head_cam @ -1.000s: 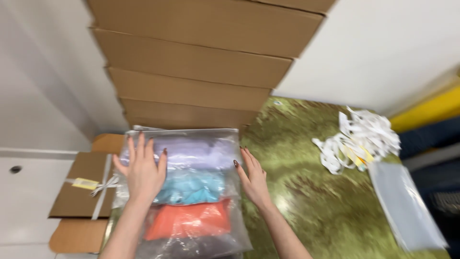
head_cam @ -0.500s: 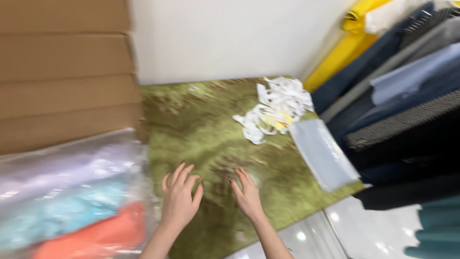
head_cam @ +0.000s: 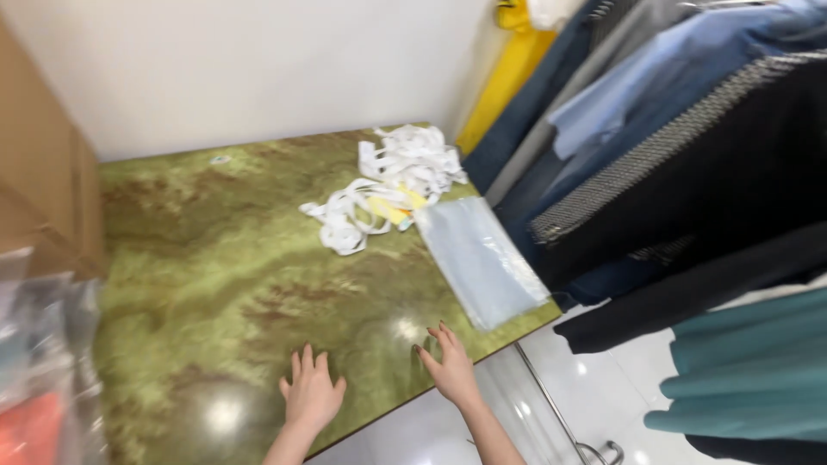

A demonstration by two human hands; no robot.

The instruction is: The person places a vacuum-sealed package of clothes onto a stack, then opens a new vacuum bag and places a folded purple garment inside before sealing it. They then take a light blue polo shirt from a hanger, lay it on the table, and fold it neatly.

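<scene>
A glossy green marbled tabletop [head_cam: 215, 284] fills most of the view, backed by a pale wall [head_cam: 258, 69], with a rack of hanging garments [head_cam: 689, 172] in blue, black, grey, yellow and teal crowding the right side. Compared with a second ago, the view has swung right: the clear bag of folded lilac, turquoise and orange cloth that both hands were pressing then is now only a blurred sliver at the lower left edge [head_cam: 43, 362], and the stacked brown cartons [head_cam: 43, 172] have slid to the left margin. An empty flat clear plastic bag [head_cam: 478, 258] lies near the table's right edge, touching a tangle of white strips with yellow tags [head_cam: 388, 189] behind it. Both hands have left the packed bag and rest palm-down on bare tabletop near the front edge, holding nothing: the left hand [head_cam: 310, 396] with fingers spread, the right hand [head_cam: 448, 366] likewise flat and open, nearest the empty bag but not touching it.
</scene>
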